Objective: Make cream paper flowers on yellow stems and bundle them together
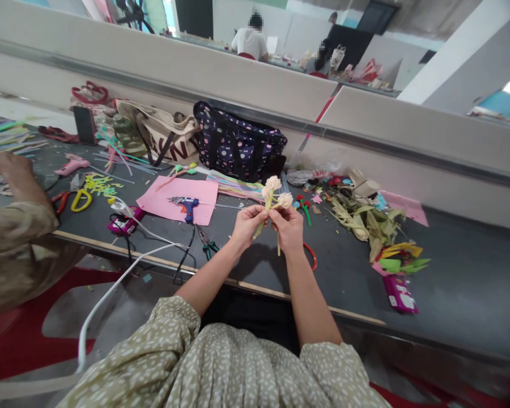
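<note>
Both hands meet above the dark table, around a small bunch of cream flowers point(272, 185) on pale yellow-green stems. My left hand point(250, 224) pinches the stems from the left, just under the blooms. From the right, my right hand point(289, 228) has its fingers closed on the same bunch, with a stem end hanging below. Left of the hands, a blue glue gun point(190, 208) lies on a pink sheet point(157, 195). Green-handled pliers point(207, 243) are near my left forearm. A red scissor handle point(310, 256) shows beside my right wrist.
Bags point(240, 144) stand along the low partition. Dried husks point(365, 224) and a purple box point(400, 293) lie at right. At far left are another person's arm point(17, 175), yellow-handled scissors point(81, 199) and a white cable point(114, 286) crossing the table edge.
</note>
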Demonstrator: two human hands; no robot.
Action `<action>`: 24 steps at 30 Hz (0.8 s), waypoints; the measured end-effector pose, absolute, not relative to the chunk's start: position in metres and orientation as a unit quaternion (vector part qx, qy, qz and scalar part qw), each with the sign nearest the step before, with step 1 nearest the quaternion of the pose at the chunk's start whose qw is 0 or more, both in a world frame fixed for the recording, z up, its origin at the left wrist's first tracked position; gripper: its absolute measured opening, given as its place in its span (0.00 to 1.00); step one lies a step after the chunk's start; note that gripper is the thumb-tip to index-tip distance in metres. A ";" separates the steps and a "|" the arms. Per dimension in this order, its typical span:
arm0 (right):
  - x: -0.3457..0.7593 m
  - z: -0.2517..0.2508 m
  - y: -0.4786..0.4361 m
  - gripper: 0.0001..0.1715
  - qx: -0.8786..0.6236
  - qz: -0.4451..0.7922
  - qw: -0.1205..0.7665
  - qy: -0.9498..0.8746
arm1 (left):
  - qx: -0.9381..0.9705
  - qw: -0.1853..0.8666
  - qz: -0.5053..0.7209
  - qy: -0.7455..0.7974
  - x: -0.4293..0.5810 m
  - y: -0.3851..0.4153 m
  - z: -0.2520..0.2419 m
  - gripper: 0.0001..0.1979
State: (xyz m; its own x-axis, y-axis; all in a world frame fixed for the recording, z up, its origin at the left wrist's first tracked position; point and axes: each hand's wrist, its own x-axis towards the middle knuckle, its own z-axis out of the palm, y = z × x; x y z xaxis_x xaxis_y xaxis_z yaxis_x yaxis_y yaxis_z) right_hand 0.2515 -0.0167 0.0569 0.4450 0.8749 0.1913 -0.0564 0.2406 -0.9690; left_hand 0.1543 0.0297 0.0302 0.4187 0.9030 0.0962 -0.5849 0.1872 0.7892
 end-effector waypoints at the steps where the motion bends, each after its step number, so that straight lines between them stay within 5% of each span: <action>1: 0.251 0.057 -0.017 0.13 -0.516 0.337 0.680 -0.397 | 0.395 0.745 0.497 0.203 0.155 0.030 0.030 0.16; 24: 0.249 0.064 -0.019 0.12 -0.471 0.414 0.671 -0.395 | 0.365 0.780 0.483 0.159 0.147 0.030 0.041 0.15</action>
